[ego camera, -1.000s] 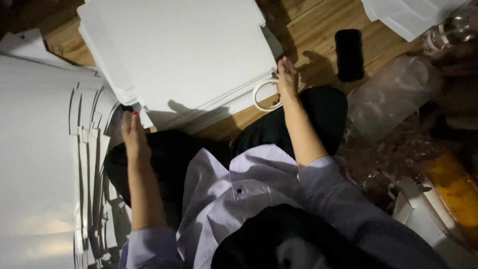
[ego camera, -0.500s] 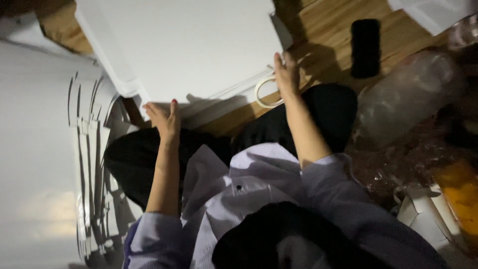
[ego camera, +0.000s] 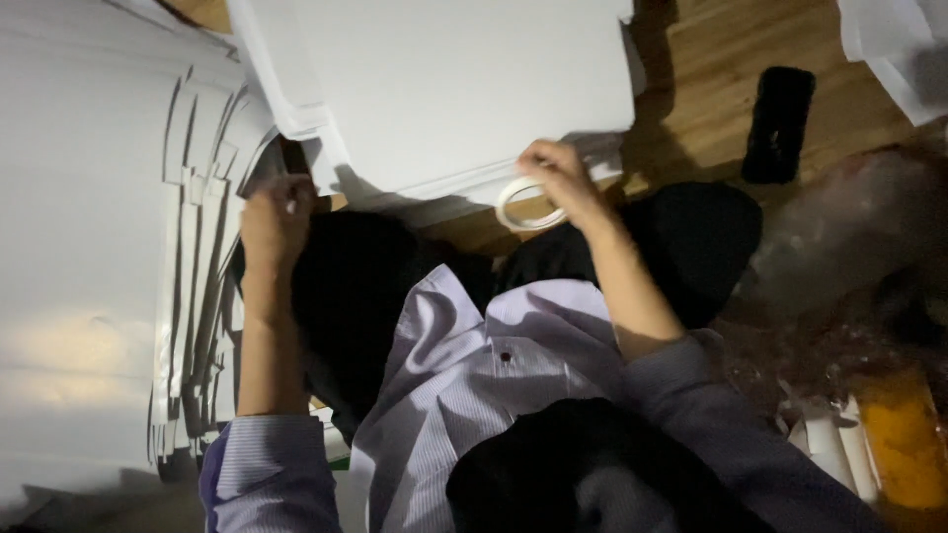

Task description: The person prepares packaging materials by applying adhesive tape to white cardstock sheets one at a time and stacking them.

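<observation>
We're mid-taping: right hand [ego camera: 558,178] grips the tape roll [ego camera: 525,204] at the white board stack's [ego camera: 444,89] near edge; left hand [ego camera: 276,222] curled by the sheet pile [ego camera: 109,247], grip unclear. Next probably needs a tape end pulled free.

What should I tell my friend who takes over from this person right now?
Left hand: curled at the edge of the fanned white sheets; whether it grips one is unclear.
Right hand: on the near edge of the white board stack, fingers at the white tape ring.
Black oblong object lies on the wooden floor to the right.
Done: sheets piled on both sides. Left: cannot tell.
</observation>
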